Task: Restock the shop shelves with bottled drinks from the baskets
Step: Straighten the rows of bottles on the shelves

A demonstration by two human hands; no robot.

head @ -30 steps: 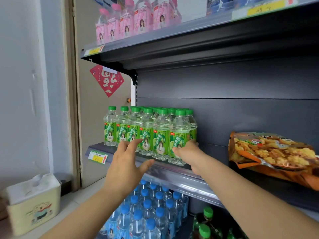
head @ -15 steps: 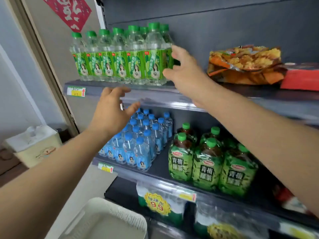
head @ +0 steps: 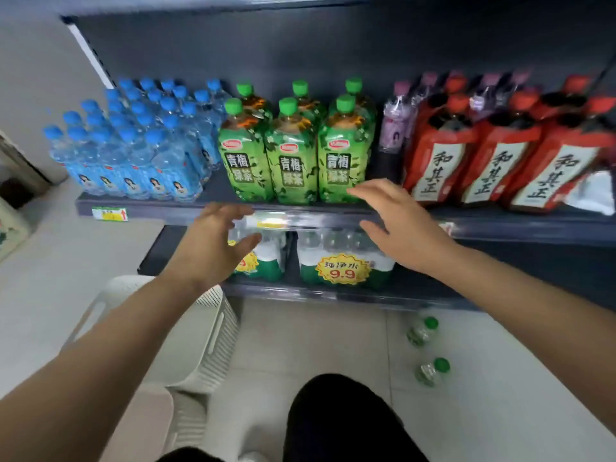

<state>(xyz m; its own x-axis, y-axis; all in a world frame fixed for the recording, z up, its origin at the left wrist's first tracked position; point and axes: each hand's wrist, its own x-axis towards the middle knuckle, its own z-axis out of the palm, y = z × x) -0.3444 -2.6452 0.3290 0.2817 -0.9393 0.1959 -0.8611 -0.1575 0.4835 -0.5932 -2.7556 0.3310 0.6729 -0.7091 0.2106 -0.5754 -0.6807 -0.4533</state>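
My left hand [head: 216,241] hovers open in front of the lower shelf edge [head: 160,211], holding nothing. My right hand [head: 396,225] is open too, fingers spread, just below the green tea bottles [head: 290,161]. Two small green-capped bottles [head: 421,331] [head: 431,371] stand on the floor at the right. A white slatted basket [head: 206,331] sits on the floor under my left forearm; its inside is hidden by the arm.
Blue-capped water bottles [head: 133,148] fill the shelf's left, red-labelled bottles [head: 493,151] the right, purple ones [head: 396,125] between. Shrink-wrapped water packs [head: 343,261] with a 9.9 sticker sit on the bottom shelf. Tiled floor [head: 316,338] lies below; my dark-trousered knee [head: 340,418] is at the bottom.
My view has dropped from the upper shelf of small green bottles to the lower shelves and floor. Both hands came down and away from those bottles, staying empty.
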